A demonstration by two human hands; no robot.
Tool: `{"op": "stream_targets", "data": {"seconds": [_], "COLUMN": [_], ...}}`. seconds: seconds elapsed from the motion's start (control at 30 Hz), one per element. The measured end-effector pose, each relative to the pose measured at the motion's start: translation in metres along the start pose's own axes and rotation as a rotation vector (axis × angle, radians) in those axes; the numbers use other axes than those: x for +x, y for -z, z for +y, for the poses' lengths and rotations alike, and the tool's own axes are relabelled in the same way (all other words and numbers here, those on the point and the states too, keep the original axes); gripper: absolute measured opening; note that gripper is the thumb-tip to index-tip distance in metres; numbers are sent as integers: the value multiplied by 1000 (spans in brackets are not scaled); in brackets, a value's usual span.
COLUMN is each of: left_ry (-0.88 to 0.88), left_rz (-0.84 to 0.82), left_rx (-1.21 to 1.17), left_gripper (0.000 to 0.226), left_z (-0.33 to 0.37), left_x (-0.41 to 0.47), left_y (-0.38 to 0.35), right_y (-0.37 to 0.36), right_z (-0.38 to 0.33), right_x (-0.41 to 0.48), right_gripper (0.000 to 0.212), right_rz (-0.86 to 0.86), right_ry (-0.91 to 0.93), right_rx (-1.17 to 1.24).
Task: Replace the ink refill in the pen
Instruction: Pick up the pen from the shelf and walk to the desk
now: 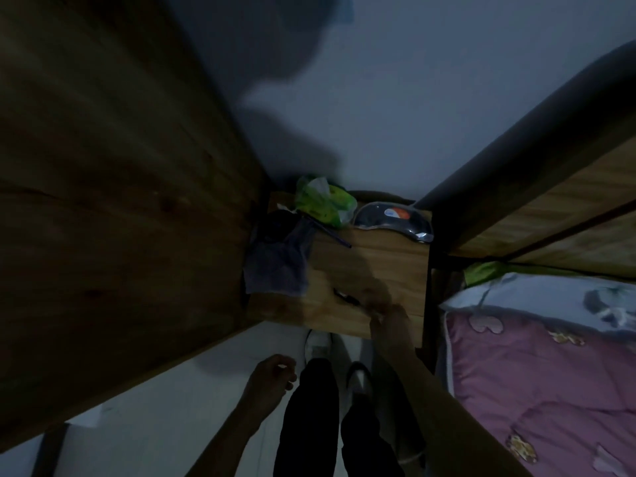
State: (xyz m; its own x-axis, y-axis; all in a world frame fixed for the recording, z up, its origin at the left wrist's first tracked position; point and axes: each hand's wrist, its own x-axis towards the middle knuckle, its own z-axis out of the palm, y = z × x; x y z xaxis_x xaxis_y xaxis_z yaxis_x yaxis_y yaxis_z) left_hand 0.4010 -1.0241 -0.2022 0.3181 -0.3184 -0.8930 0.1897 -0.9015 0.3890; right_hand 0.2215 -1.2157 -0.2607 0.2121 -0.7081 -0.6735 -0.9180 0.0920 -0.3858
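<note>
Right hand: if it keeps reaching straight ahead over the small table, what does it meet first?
Most likely the small dark object on the wooden table, just beyond the right hand. It may be the pen, but blur and dim light leave that and the depth unclear.

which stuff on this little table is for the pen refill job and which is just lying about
For the job: dark pen-like item by the right hand; thin purple stick, perhaps a pen or refill.
Lying about: green bag, grey cloth, clear packet.

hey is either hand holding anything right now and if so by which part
The right hand reaches onto the wooden table beside a small dark object, but a grip cannot be told. The left hand hangs curled, apparently empty.
</note>
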Motion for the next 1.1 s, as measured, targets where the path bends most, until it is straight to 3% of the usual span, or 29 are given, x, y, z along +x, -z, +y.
{"op": "stream_targets", "data": {"seconds": [0.13, 0.37, 0.53, 0.7, 0.8, 0.87, 0.97, 1.1], "left_ry": [-16, -25, -48, -42, -20, -1, 17, 19], "left_rz": [-3, 3, 7, 21, 11, -10, -32, -56], "left_rx": [30, 5, -12, 7, 21, 18, 40, 50], "left_gripper": [14, 14, 14, 14, 14, 15, 16, 16], "left_z": [-1, 3, 8, 11, 13, 17, 24, 30], "left_x": [29, 46, 34, 3, -28, -54, -91, -142], "left_y": [-9, -22, -15, -7, -7, -7, -10, -16], "right_y": [-16, -35, -29, 1, 22, 39, 62, 88], "right_z": [2, -3, -3, 1, 5, 9, 17, 37], "right_x": [28, 52, 45, 4, -35, -70, -125, -189], "right_gripper": [38, 29, 42, 11, 31, 23, 8, 39], "right_rz": [64, -40, -98, -76, -185, -236, -190, -74], "right_ry": [128, 158, 24, -163, -261, -315, -300, -267], "right_rx": [-233, -419, -158, 171, 454, 654, 765, 771]}}
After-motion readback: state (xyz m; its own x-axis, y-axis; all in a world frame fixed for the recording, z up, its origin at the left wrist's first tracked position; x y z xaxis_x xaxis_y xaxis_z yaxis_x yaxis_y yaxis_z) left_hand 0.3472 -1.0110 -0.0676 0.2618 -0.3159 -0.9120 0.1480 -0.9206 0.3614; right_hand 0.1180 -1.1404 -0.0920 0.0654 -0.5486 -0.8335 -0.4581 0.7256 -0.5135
